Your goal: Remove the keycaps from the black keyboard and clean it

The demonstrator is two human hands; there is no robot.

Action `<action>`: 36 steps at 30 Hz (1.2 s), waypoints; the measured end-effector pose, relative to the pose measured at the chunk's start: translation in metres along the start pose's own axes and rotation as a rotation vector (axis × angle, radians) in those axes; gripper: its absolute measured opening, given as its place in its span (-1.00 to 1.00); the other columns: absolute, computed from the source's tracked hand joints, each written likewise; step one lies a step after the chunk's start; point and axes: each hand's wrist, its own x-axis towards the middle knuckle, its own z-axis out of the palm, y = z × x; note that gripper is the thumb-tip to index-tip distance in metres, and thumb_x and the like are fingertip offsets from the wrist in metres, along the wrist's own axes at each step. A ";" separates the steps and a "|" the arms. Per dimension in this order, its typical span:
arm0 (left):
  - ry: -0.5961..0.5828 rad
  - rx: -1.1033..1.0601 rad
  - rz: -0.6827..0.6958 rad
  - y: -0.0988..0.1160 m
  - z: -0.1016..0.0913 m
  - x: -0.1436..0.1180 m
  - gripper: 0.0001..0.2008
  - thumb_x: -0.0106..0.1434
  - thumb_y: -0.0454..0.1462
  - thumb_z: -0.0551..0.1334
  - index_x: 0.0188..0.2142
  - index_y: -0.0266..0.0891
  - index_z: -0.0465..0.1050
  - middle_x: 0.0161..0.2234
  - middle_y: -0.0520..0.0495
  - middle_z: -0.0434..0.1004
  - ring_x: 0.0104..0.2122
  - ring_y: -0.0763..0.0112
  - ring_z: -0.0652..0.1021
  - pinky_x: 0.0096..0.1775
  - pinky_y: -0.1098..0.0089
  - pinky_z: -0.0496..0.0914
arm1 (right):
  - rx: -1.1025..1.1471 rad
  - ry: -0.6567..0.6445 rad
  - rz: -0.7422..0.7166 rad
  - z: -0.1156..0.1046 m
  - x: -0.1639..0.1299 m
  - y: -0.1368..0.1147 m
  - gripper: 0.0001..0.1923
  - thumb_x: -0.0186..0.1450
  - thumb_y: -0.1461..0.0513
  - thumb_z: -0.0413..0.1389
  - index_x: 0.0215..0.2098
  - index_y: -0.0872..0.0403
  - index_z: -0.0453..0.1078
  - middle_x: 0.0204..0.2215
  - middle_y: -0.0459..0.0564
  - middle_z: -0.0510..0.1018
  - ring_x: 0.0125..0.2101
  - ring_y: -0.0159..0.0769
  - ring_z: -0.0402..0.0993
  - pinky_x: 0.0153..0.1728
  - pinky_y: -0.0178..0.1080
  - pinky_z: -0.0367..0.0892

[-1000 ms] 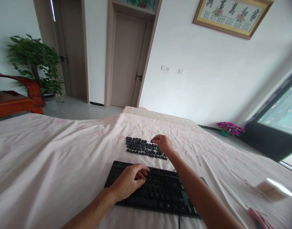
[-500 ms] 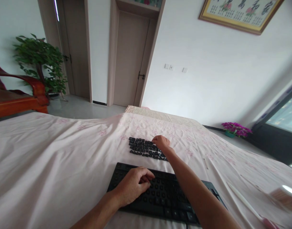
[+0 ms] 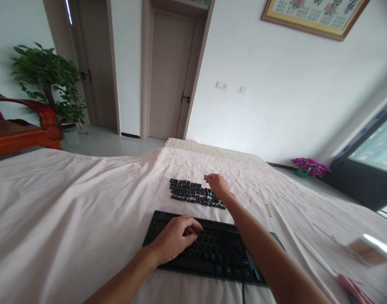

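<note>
A black keyboard [image 3: 209, 268] lies on the cloth in front of me, with many of its keycaps off and bare key posts showing. My left hand [image 3: 176, 236] rests on its left part, fingers bent loosely and thumb a little apart, with nothing visible between them. Beyond the keyboard, loose black keycaps [image 3: 187, 188] lie in uneven rows. My right hand [image 3: 217, 183] reaches over the keyboard to the far side of these rows. Its thumb and fingertips are drawn together; whatever is between them, if anything, cannot be made out.
A floral pink cloth [image 3: 95, 219] covers the surface. To the right are a cotton swab [image 3: 268, 210], a long thin white-and-pink tool [image 3: 320, 255] and a clear tub of sticks [image 3: 372, 249]. The keyboard cable [image 3: 243, 291] runs toward me.
My right hand has shifted slightly away from the keycaps' top row, toward the far side. My left hand stays on the keyboard. The view has tilted a little.
</note>
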 end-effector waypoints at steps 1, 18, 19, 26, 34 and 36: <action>-0.002 0.001 0.004 0.000 0.000 0.000 -0.73 0.10 -0.41 0.17 -0.21 -0.23 0.53 -0.24 -0.03 0.57 -0.28 0.41 0.54 -0.19 0.43 0.40 | 0.025 0.003 -0.026 -0.008 -0.008 -0.001 -0.53 0.40 0.04 -0.17 -0.21 0.05 0.55 -0.26 0.02 0.62 -0.21 -0.23 0.50 -0.26 -0.33 0.25; -0.153 0.140 0.044 0.002 0.012 0.012 -0.67 0.05 -0.43 0.18 -0.19 -0.19 0.54 -0.30 0.01 0.56 -0.31 0.39 0.52 -0.25 0.42 0.36 | 0.761 -0.264 -0.229 -0.041 -0.176 0.025 -0.78 0.30 0.12 0.06 -0.32 0.11 0.41 -0.45 -0.05 0.53 -0.50 -0.42 0.39 -0.56 -0.41 0.24; -0.167 0.128 0.062 0.002 0.014 0.011 -0.67 0.05 -0.44 0.18 -0.19 -0.18 0.54 -0.30 0.01 0.57 -0.31 0.39 0.52 -0.24 0.43 0.36 | 0.769 -0.251 -0.239 -0.039 -0.180 0.023 -0.76 0.31 0.12 0.04 -0.32 0.11 0.42 -0.46 -0.05 0.53 -0.50 -0.42 0.39 -0.55 -0.40 0.24; -0.198 0.187 0.131 0.005 0.010 0.002 -0.75 0.10 -0.43 0.18 -0.25 -0.18 0.53 -0.28 0.03 0.54 -0.26 0.39 0.50 -0.20 0.45 0.32 | 0.693 -0.212 -0.391 -0.029 -0.196 0.009 -0.75 0.36 0.17 0.00 -0.34 0.10 0.46 -0.46 -0.09 0.50 -0.45 -0.41 0.39 -0.41 -0.38 0.28; -0.273 0.267 0.248 0.001 0.007 0.002 -0.94 0.19 -0.29 0.25 -0.37 -0.22 0.49 -0.35 0.04 0.48 -0.29 0.39 0.46 -0.24 0.46 0.28 | 0.593 -0.179 -0.594 -0.016 -0.199 0.003 -0.77 0.40 0.20 -0.03 -0.32 0.07 0.42 -0.39 -0.08 0.51 -0.36 -0.37 0.43 -0.29 -0.35 0.31; -0.274 0.289 0.260 0.000 0.009 0.002 -0.92 0.19 -0.26 0.26 -0.40 -0.22 0.48 -0.38 0.05 0.46 -0.32 0.40 0.45 -0.27 0.46 0.26 | 0.575 -0.182 -0.617 -0.013 -0.200 0.002 -0.76 0.41 0.19 -0.05 -0.32 0.07 0.41 -0.41 -0.09 0.50 -0.38 -0.38 0.43 -0.30 -0.35 0.31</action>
